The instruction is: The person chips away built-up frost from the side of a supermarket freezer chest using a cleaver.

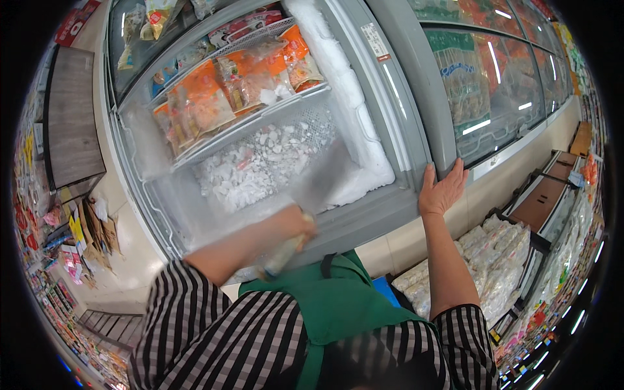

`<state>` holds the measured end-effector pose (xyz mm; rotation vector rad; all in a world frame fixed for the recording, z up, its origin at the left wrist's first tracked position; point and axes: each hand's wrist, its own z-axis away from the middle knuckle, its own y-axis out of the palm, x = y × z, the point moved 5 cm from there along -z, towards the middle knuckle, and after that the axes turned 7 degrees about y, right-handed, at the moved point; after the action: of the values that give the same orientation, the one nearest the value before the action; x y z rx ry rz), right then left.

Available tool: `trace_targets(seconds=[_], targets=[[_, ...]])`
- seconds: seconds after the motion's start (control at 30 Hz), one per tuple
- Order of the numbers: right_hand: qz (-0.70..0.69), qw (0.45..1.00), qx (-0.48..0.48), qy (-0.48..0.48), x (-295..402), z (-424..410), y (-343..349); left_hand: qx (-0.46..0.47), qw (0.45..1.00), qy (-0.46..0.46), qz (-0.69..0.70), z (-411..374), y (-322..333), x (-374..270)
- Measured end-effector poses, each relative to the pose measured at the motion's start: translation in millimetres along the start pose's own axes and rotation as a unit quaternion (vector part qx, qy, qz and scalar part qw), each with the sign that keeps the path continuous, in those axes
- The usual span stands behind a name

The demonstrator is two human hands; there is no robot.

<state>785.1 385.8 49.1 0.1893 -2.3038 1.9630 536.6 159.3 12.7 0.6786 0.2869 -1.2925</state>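
Note:
My left hand [287,226] grips the pale handle of a flat-bladed scraper [282,256], blurred by motion. Its grey blade [325,175] reaches into an open chest freezer [351,234], by the frosted near right corner. Broken ice [263,165] lies heaped over the white mesh at the bottom. Thick frost [336,63] coats the freezer's right inner wall. My right hand [441,190] rests flat on the grey frame at the freezer's right end, fingers spread, holding nothing.
Orange-and-clear food bags [200,105] fill a white wire basket [253,114] beyond the ice. A glass-topped freezer [492,83] adjoins on the right. Plastic-wrapped packs [487,253] are stacked at lower right. Flattened cardboard [95,231] and a wood-grain stand [73,117] are left.

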Motion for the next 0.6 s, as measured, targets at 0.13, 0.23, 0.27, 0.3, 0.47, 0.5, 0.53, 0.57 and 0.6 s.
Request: trace_targets(seconds=[0.13, 0.23, 0.27, 0.3, 0.47, 0.5, 0.53, 0.57, 0.6], targets=[[-0.005, 1.000, 0.002, -0.007, -6.1, 1.8, 2.2, 0.054, 0.983, 0.063, -0.161, 4.9, -20.2, -15.0], [-0.008, 1.000, -0.013, -0.013, -6.0, 1.0, 1.8, -0.064, 0.997, 0.053, -0.003, 14.6, -32.9, -45.7], [-0.005, 1.000, -0.010, -0.009, -9.4, 3.8, 1.3, -0.101, 0.991, 0.080, 0.023, 14.2, -32.3, -46.4], [-0.001, 1.000, -0.007, -0.003, -9.3, 4.5, 1.1, -0.142, 0.982, 0.110, 0.048, 16.6, -31.2, -49.7], [-0.008, 1.000, -0.011, -0.021, -6.8, 2.1, 4.2, 0.045, 0.990, -0.059, -0.122, -6.3, 5.0, 2.1], [-0.014, 0.999, -0.023, -0.025, -4.2, -7.2, 0.8, 0.045, 0.992, -0.042, -0.108, -6.1, -4.6, -8.8], [-0.012, 0.999, -0.017, -0.024, -2.8, -1.8, -0.8, 0.049, 0.994, -0.044, -0.088, 1.4, -13.8, -7.3], [-0.011, 1.000, -0.011, -0.023, -2.5, 3.0, -1.1, 0.009, 0.998, -0.023, -0.058, 5.8, -25.9, -12.1], [-0.018, 0.999, -0.017, -0.029, -2.1, 0.5, 0.0, -0.034, 0.998, 0.006, -0.052, 11.0, -38.0, -26.7]])
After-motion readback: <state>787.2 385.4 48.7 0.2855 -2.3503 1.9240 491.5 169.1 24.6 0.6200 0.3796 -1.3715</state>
